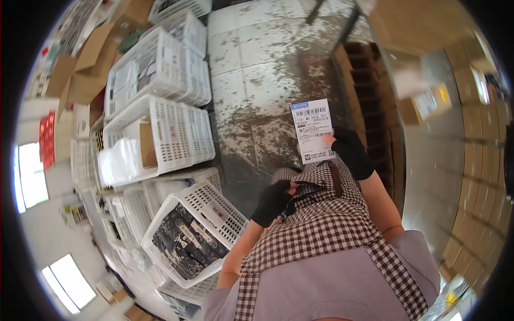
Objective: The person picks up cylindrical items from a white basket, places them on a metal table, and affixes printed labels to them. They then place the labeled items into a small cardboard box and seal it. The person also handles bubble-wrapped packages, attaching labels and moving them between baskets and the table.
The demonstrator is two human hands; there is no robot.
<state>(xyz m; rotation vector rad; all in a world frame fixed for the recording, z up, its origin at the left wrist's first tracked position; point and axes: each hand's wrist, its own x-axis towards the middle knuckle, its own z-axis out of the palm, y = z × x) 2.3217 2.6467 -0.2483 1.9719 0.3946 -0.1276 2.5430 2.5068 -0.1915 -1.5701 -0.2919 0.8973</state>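
Observation:
My right hand [349, 151], in a black fingerless glove, holds up a white paper slip [313, 130] with a blue corner and printed lines, in front of my chest. The gloved left hand [273, 201] rests against my brown-and-white checked apron [321, 224], fingers curled at a dark strap or pocket edge there; whether it grips anything I cannot tell. Just left of my left arm stands a white plastic basket [214, 206] filled with dark patterned packets [184, 243].
Several white perforated baskets [176, 134] are stacked along the left, some with white bags inside. Open cardboard boxes [93, 59] lie at the upper left. A worn grey floor [262, 69] runs ahead. Brown cartons [369, 91] line the right side.

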